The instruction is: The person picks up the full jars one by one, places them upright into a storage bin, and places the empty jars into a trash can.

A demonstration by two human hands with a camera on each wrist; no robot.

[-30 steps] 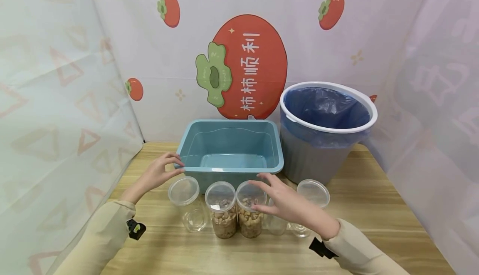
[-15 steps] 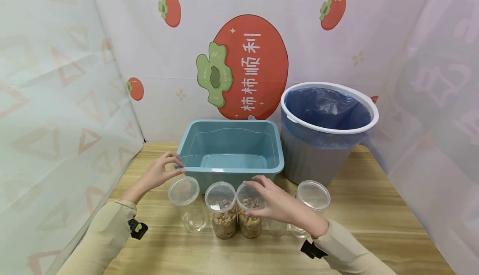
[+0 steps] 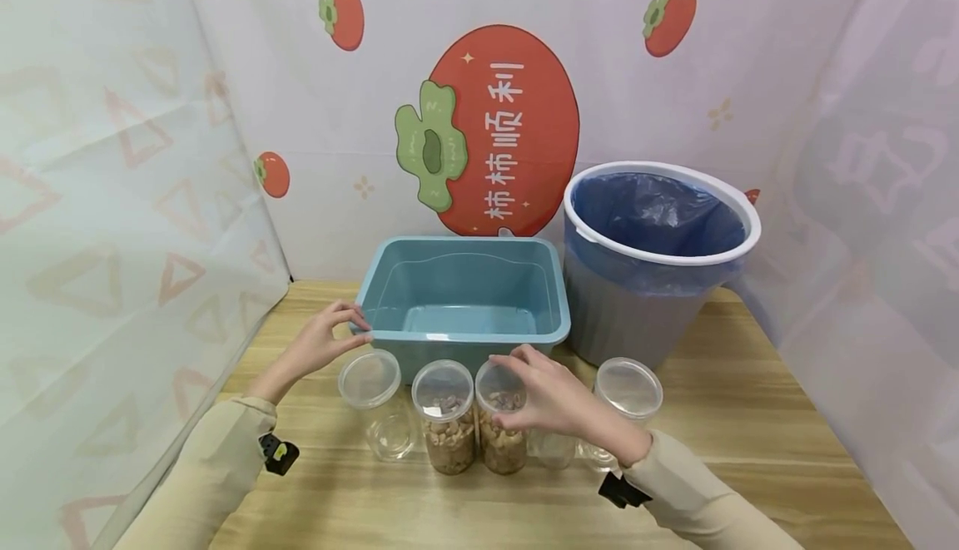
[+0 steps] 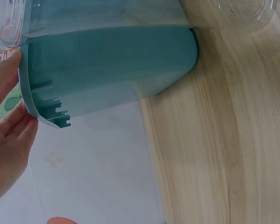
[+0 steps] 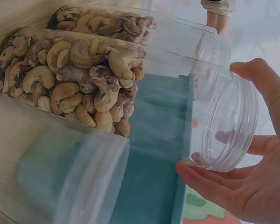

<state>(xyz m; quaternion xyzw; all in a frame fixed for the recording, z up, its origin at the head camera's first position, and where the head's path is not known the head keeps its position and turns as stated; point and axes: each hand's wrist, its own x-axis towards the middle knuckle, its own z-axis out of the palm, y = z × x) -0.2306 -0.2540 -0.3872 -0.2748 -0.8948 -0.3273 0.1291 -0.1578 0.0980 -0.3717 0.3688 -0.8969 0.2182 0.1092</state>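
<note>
My left hand (image 3: 318, 344) holds the front left corner of a light blue plastic basin (image 3: 463, 335), thumb and fingers at its rim. With my right hand (image 3: 553, 394) I hold the clear lid of a jar of cashews (image 3: 504, 448), thumb and fingers spread round its rim; the hand covers part of the lid. In the right wrist view the cashews (image 5: 79, 77) fill the jar's lower part. A second jar of cashews (image 3: 449, 443) stands upright just left of it, close alongside.
An empty clear jar (image 3: 370, 379) stands at the row's left end; another clear jar (image 3: 628, 389) is at the right. One more clear jar (image 3: 555, 448) is partly behind my right hand. A grey bin (image 3: 637, 325) with a blue liner stands back right.
My right hand has moved slightly left and its fingers have come in round the jar's lid. My left hand stays at the basin's corner.
</note>
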